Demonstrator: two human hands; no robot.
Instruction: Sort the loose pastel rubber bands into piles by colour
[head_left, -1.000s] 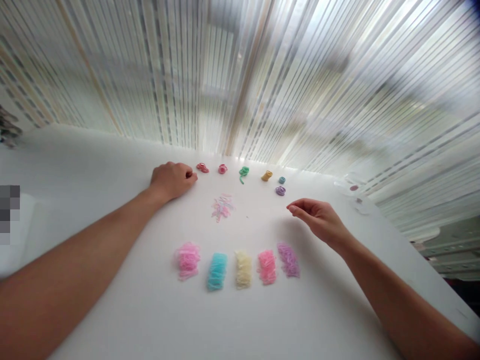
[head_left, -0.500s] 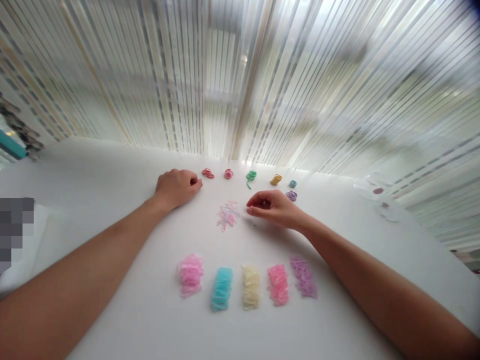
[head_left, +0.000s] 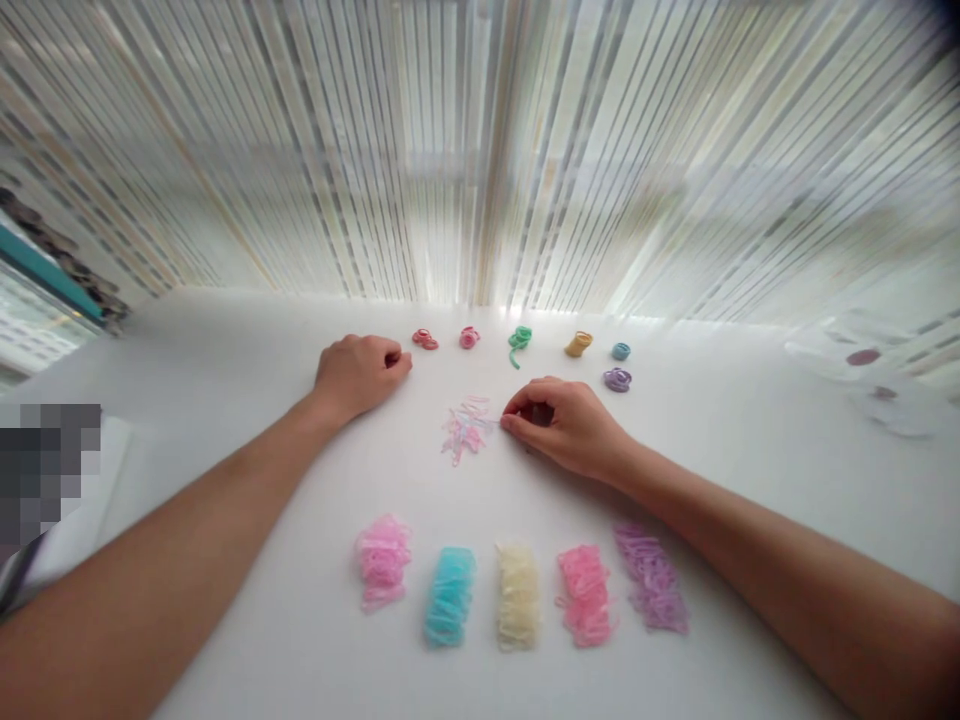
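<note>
My left hand (head_left: 364,373) rests curled on the white table (head_left: 270,620), its fingers closed around nothing visible, close to a small red coil (head_left: 424,340). My right hand (head_left: 562,420) pinches a thin pale band at the right edge of a loose pile of pink and whitish bands (head_left: 466,430). Nearer to me lie bundles of bands in a row: pink (head_left: 384,562), turquoise (head_left: 450,597), cream (head_left: 517,598), coral pink (head_left: 586,595) and purple (head_left: 651,578).
Along the back are a pink coil (head_left: 469,338), a green coil (head_left: 520,340), a yellow coil (head_left: 578,344), a blue coil (head_left: 621,351) and a purple coil (head_left: 618,379). Clear plastic pieces (head_left: 885,390) lie at right. A striped curtain (head_left: 450,150) hangs behind.
The thumb and forefinger of my right hand have closed on a thin band at the pile's edge. My left hand keeps its pose. The view has shifted slightly.
</note>
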